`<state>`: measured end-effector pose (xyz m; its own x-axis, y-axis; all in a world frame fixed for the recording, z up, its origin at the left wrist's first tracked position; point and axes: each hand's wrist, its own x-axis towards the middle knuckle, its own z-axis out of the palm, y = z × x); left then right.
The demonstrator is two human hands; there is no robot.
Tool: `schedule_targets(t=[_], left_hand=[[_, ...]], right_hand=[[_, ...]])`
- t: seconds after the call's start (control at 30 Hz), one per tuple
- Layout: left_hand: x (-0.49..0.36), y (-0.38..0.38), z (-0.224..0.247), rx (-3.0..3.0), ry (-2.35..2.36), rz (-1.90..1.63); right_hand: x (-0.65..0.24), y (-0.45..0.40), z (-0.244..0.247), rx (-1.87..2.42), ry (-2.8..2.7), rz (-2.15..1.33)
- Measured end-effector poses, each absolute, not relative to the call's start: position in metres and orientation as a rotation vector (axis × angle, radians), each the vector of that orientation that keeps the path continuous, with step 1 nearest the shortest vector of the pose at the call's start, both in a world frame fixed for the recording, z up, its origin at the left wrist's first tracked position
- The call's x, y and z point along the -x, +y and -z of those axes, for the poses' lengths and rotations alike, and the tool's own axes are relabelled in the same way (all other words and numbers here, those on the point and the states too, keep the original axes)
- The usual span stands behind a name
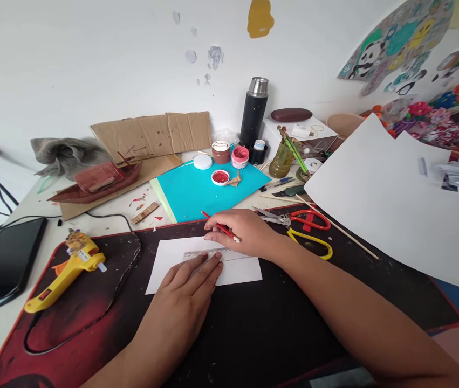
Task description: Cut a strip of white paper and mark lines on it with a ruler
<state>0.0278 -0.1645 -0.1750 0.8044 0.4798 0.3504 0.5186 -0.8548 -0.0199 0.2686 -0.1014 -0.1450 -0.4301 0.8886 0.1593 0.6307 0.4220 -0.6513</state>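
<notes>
A white sheet of paper lies on the dark mat, with a clear ruler across it. My left hand rests flat on the ruler and paper, fingers stretched out. Its fingers cover part of the ruler. Just above the paper's far right side, my right hand is closed around a slim red pencil, which slants across the fingers. Right of that hand, scissors with one red and one yellow handle lie with their blades apart.
A yellow glue gun and its cord lie left, beside a black phone. Behind are a brown model boat, a blue sheet with paint pots, and a black flask. A large white sheet juts in from the right.
</notes>
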Motion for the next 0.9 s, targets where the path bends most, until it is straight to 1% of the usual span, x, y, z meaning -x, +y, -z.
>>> schedule_targets(t=[0.9], left_hand=[[-0.0266,-0.1652,0.1783,2.909,-0.831,0.53]], right_hand=[[-0.2684,-0.102,0.144,1.317,-2.204,-0.727]])
